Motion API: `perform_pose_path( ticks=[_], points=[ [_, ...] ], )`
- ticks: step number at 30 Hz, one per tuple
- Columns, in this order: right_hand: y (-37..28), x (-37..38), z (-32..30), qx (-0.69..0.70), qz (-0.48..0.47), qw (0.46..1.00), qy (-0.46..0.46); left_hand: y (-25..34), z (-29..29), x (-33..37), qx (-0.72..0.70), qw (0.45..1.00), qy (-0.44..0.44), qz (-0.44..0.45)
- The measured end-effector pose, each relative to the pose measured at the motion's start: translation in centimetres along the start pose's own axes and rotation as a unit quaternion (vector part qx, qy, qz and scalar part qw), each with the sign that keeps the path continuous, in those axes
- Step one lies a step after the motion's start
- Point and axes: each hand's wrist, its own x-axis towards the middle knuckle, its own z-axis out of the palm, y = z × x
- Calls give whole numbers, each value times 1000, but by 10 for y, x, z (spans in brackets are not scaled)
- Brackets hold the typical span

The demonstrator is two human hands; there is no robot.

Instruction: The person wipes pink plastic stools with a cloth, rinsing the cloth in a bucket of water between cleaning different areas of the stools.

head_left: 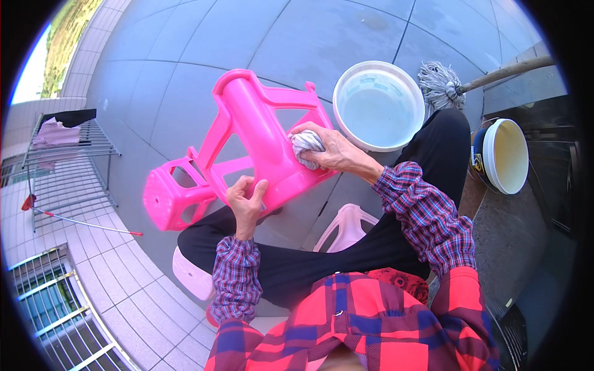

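A bright pink plastic stool [263, 133] lies tipped over in front of me, its legs pointing away. My right hand [337, 151] is closed around a bunched grey-and-white cloth [306, 148] and presses it against the stool's surface on the right. My left hand [245, 201] grips the stool's near left edge, thumb raised along it and the other fingers curled; part of the grip is hidden. Just left of this stool is a smaller pink stool [162, 201], also on its side.
A white basin of water [378, 139] stands beyond my right knee. Next to it lies a grey string mop [440, 86] with a wooden handle. A bucket [508, 154] is at the right, a metal rack [102, 145] at the left. Paler pink stools [349, 229] are near my legs.
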Motion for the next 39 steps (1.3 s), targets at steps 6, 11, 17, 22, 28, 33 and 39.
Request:
perform_pose_path(
  ticks=[6, 11, 17, 22, 28, 33, 39],
  points=[
    [28, -4, -17, -88, 42, 992, 85, -1, -2, 12, -10, 999, 43, 4],
    [-23, -6, 4, -4, -12, 992, 126, 4, 5, 15, 74, 996, 14, 46],
    [-35, -14, 19, -118, -201, 955, 184, 14, 11, 16, 80, 994, 13, 67],
    [-44, -17, 31, -166, -211, 951, 153, 3, 25, 14, 166, 979, 6, 122],
    [-19, 8, -13, -9, -8, 991, 131, 12, 8, 13, 105, 992, -29, 57],
    [-30, 3, -18, 199, 17, 980, 10, 17, 0, 17, -15, 998, -46, 43],
    [-40, 8, -4, 86, -26, 981, 171, 15, 4, 7, 80, 994, -52, 59]
  ],
)
